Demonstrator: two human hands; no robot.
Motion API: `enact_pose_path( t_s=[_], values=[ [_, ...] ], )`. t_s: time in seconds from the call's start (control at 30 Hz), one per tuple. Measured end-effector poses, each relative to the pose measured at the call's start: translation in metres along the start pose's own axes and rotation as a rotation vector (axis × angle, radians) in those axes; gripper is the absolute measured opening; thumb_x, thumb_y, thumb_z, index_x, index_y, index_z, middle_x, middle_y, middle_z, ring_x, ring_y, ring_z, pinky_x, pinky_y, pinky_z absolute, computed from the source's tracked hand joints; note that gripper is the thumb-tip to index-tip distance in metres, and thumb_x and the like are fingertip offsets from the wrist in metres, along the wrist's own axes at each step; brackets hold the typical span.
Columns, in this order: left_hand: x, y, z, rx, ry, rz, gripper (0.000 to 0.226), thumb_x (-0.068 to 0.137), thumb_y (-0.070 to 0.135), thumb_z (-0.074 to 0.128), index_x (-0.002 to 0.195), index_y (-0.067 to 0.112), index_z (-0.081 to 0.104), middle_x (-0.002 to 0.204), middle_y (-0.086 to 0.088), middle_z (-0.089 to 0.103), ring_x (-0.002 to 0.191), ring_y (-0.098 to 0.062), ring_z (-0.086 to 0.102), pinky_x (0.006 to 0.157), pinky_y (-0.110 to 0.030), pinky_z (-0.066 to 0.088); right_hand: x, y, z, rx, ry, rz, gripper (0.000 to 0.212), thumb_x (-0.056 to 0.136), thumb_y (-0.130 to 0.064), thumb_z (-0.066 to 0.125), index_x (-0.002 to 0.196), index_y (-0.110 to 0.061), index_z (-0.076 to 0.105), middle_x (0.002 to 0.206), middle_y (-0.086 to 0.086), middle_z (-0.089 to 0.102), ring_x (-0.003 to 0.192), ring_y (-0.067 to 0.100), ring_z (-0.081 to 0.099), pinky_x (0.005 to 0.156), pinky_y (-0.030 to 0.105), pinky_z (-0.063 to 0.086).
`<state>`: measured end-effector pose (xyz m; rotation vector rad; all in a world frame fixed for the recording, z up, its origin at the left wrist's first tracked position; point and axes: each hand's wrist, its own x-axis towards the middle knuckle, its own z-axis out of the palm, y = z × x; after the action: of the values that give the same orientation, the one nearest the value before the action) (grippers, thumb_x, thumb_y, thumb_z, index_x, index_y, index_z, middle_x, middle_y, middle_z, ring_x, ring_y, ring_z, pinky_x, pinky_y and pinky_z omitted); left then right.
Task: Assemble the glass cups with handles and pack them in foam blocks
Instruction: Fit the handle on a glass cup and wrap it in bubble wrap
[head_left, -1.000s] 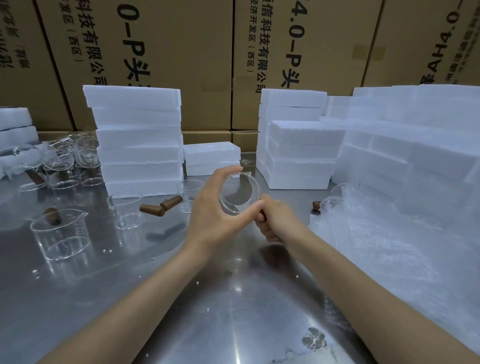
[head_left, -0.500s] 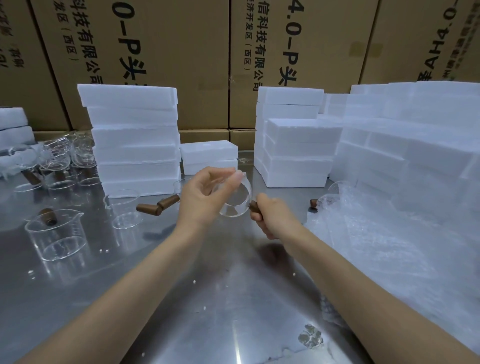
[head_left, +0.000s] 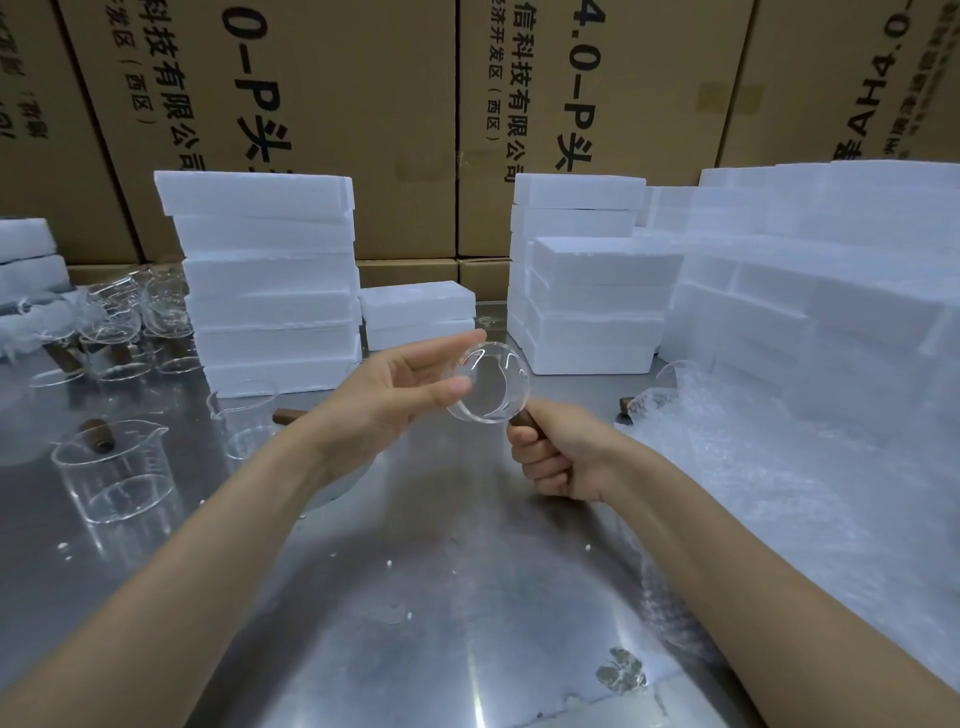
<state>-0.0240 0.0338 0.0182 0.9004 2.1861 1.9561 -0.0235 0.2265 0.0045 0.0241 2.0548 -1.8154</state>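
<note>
A clear glass cup (head_left: 488, 383) is held above the steel table (head_left: 441, 571), tipped on its side with its base towards me. A brown wooden handle (head_left: 521, 419) sticks out of its lower right side. My right hand (head_left: 556, 454) is closed in a fist around that handle. My left hand (head_left: 400, 389) is beside the cup with its fingers spread, fingertips touching or almost touching the glass wall; I cannot tell which. White foam blocks (head_left: 270, 280) stand in stacks behind.
Another glass cup with a handle (head_left: 117, 467) stands at the left, more glassware (head_left: 119, 327) behind it. A loose wooden handle (head_left: 291, 415) lies near an empty cup (head_left: 244, 415). Foam stacks (head_left: 587, 291) and bubble wrap (head_left: 779, 467) fill the right. Cardboard boxes (head_left: 363, 104) wall the back.
My left hand has loosened from around the cup's rim and its fingers have spread out. The cup has turned in the hands. My right hand keeps its hold on the handle.
</note>
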Motion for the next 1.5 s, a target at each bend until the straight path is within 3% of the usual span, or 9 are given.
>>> enact_pose_path(
  t_s=[0.1,0.2,0.37,0.67,0.9,1.13,1.23,1.37,1.5],
  values=[
    [0.002,0.001,0.002,0.043,0.021,0.017,0.063,0.072,0.025,0.079,0.131,0.028,0.058,0.13,0.016,0.06,0.126,0.0,0.05,0.099,-0.018,0.043,-0.002,-0.001,0.001,0.022,-0.039,0.026,0.042,0.09,-0.027,0.031,0.048,-0.023,0.033,0.041,-0.01,0.016,0.032,0.004,0.009,0.033,0.016,0.008],
    [0.002,0.002,0.009,0.122,0.091,0.076,0.068,0.065,0.029,0.084,0.127,0.033,0.058,0.127,0.024,0.059,0.125,0.006,0.048,0.101,-0.011,0.039,-0.002,-0.001,0.003,0.044,-0.047,0.035,0.044,0.091,-0.029,0.031,0.046,-0.023,0.033,0.041,-0.01,0.016,0.032,0.005,0.009,0.034,0.017,0.007],
    [0.003,0.005,0.022,0.279,0.226,0.184,0.06,0.061,0.03,0.083,0.116,0.033,0.06,0.122,0.021,0.062,0.116,0.009,0.053,0.093,-0.005,0.038,-0.001,0.0,0.006,0.045,-0.008,0.022,0.046,0.089,-0.028,0.033,0.043,-0.024,0.033,0.041,-0.01,0.017,0.033,0.006,0.009,0.033,0.016,0.008],
    [0.001,-0.008,0.037,0.526,0.465,0.242,0.059,0.055,0.047,0.086,0.097,0.028,0.05,0.1,0.017,0.064,0.102,0.002,0.06,0.084,-0.019,0.047,0.0,0.004,0.018,-0.139,0.201,-0.067,0.04,0.091,-0.027,0.029,0.053,-0.019,0.036,0.036,-0.01,0.026,0.032,0.008,0.017,0.033,0.016,0.014],
    [0.005,-0.011,0.045,0.337,0.669,0.259,0.021,0.085,0.028,0.071,0.082,0.021,0.051,0.088,0.011,0.066,0.092,0.003,0.061,0.082,-0.008,0.043,0.002,-0.001,0.029,-0.205,0.295,-0.164,0.038,0.093,-0.021,0.027,0.056,-0.016,0.036,0.027,-0.011,0.031,0.023,0.005,0.022,0.031,0.017,0.017],
    [0.008,-0.004,0.04,0.099,0.661,0.106,0.015,0.094,0.032,0.057,0.09,0.017,0.058,0.097,0.012,0.068,0.092,0.006,0.061,0.073,-0.005,0.042,0.008,0.003,0.022,-0.434,0.517,-0.343,0.055,0.097,-0.027,0.028,0.045,-0.018,0.044,0.032,-0.006,0.044,0.047,0.013,0.038,0.049,0.028,0.026],
    [0.007,-0.007,0.039,0.073,0.502,-0.107,0.057,0.077,0.061,0.066,0.119,0.022,0.06,0.116,0.014,0.063,0.11,-0.004,0.058,0.095,-0.022,0.045,0.007,0.006,0.016,-0.567,0.637,-0.433,0.057,0.098,-0.034,0.026,0.046,-0.019,0.045,0.05,0.0,0.047,0.055,0.02,0.046,0.051,0.028,0.029],
    [0.002,-0.012,0.039,0.074,0.37,-0.277,0.057,0.07,0.057,0.074,0.112,0.02,0.067,0.103,0.007,0.071,0.103,-0.018,0.067,0.099,-0.042,0.049,0.004,0.007,0.013,-0.866,0.673,-0.505,0.049,0.101,-0.038,0.023,0.072,-0.014,0.054,0.074,0.004,0.06,0.074,0.027,0.055,0.059,0.033,0.032],
    [0.001,-0.016,0.033,-0.04,0.45,-0.349,0.043,0.082,0.05,0.065,0.105,0.014,0.072,0.096,-0.006,0.073,0.083,-0.016,0.069,0.087,-0.033,0.055,0.001,0.007,0.019,-1.109,0.579,-0.692,0.028,0.099,-0.039,0.032,0.097,-0.02,0.052,0.096,-0.003,0.059,0.088,0.021,0.054,0.066,0.034,0.039]
  ],
)
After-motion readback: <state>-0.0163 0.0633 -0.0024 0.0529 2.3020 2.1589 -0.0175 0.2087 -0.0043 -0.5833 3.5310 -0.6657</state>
